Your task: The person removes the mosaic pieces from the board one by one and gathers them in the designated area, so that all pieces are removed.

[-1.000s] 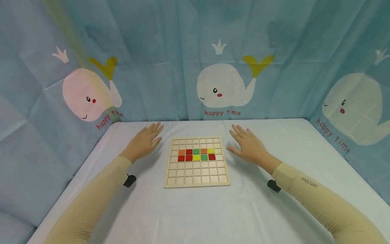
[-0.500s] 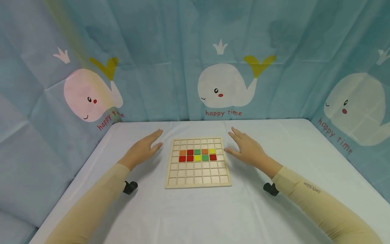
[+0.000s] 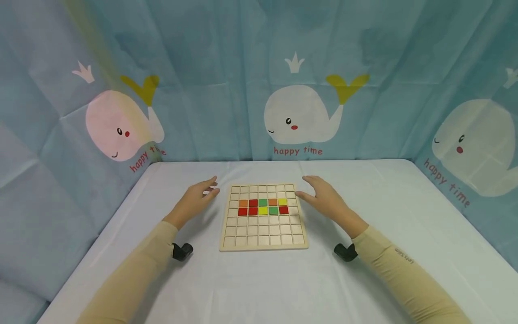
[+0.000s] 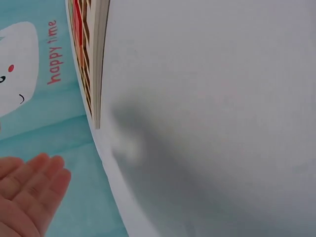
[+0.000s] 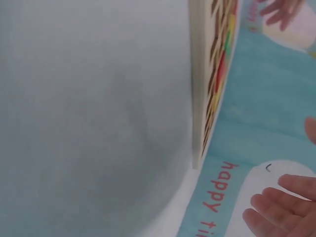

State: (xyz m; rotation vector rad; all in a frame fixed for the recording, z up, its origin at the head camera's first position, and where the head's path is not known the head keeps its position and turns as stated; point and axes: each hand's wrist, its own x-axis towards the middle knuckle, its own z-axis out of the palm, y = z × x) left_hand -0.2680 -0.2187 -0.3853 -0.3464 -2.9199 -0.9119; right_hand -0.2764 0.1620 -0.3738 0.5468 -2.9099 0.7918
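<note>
A pale wooden grid board [image 3: 258, 229] lies flat on the white-covered table [image 3: 259, 288], bearing ten tiles [image 3: 263, 210], red, orange, green and yellow, in two rows of five. A blue whale-printed curtain [image 3: 202, 49] hangs behind. I view the left hand [image 3: 193, 201] and right hand [image 3: 327, 198] at either side, fingers [image 4: 51, 190] extended, slightly bent, holding nothing, apart from the board.

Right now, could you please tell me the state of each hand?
Left hand: open, holding nothing, beside the board.
Right hand: open, fingers slightly bent, holding nothing.
</note>
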